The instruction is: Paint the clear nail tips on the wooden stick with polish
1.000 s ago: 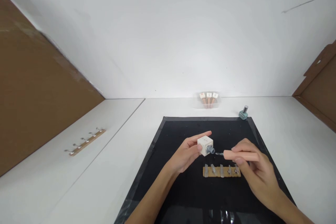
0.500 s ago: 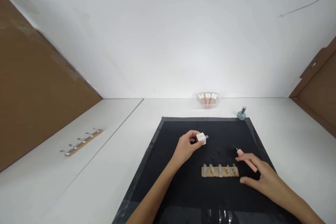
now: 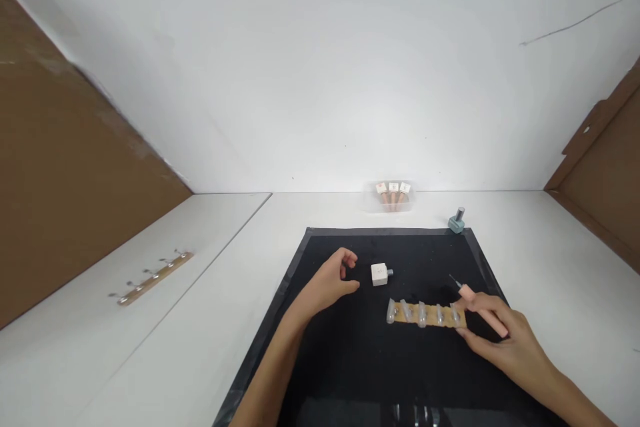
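Note:
A small white square bottle [image 3: 380,274] lies on its side on the black mat [image 3: 350,360], its grey neck pointing right. My left hand [image 3: 327,285] rests just left of the bottle, fingers loosely curled and holding nothing. My right hand [image 3: 505,340] holds a pink brush cap [image 3: 480,308] whose thin brush tip points up and left. The fingers of that hand also touch the right end of a tan strip [image 3: 427,315] carrying several clear nail tips.
A teal bottle [image 3: 456,221] stands at the mat's far right corner. A clear holder with three pink-capped bottles [image 3: 393,195] sits by the wall. A second strip of nail tips [image 3: 150,278] lies on the white table at left. Brown cardboard panels flank both sides.
My left hand has set the white bottle down on the mat and let go. The brush left the bottle neck; my right hand carried it down to the strip's right end.

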`<move>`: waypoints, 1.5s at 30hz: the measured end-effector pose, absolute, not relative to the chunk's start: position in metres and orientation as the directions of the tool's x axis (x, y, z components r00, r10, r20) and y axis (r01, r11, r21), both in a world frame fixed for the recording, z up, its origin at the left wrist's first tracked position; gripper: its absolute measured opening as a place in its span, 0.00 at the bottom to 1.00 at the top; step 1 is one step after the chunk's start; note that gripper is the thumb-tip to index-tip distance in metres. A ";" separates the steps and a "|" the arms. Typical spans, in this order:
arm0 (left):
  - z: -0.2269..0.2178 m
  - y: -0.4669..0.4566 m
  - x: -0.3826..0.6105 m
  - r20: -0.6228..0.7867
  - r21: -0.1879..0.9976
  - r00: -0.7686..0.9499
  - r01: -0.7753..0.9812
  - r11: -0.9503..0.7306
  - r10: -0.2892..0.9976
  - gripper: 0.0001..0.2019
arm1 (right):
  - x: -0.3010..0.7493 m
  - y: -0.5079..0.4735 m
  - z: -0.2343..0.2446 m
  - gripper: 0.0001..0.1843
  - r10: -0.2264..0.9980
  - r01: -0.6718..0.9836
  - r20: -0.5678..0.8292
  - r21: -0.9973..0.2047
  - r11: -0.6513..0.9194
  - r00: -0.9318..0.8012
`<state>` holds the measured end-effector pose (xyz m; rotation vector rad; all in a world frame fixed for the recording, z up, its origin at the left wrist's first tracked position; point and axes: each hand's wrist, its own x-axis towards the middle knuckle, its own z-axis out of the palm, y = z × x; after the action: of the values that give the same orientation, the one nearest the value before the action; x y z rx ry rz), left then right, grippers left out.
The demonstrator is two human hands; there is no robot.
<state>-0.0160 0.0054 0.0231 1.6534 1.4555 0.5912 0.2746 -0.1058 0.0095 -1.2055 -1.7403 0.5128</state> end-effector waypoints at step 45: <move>0.012 -0.042 0.045 -0.214 0.925 0.665 -0.097 0.367 0.716 0.25 | 0.232 -0.076 0.055 0.15 0.910 0.099 0.388 -0.909 0.404 -0.147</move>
<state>0.0447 -0.0415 0.0120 1.0778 0.6773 0.5764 0.2324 -0.0755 0.0555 -0.9252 -1.5596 0.9212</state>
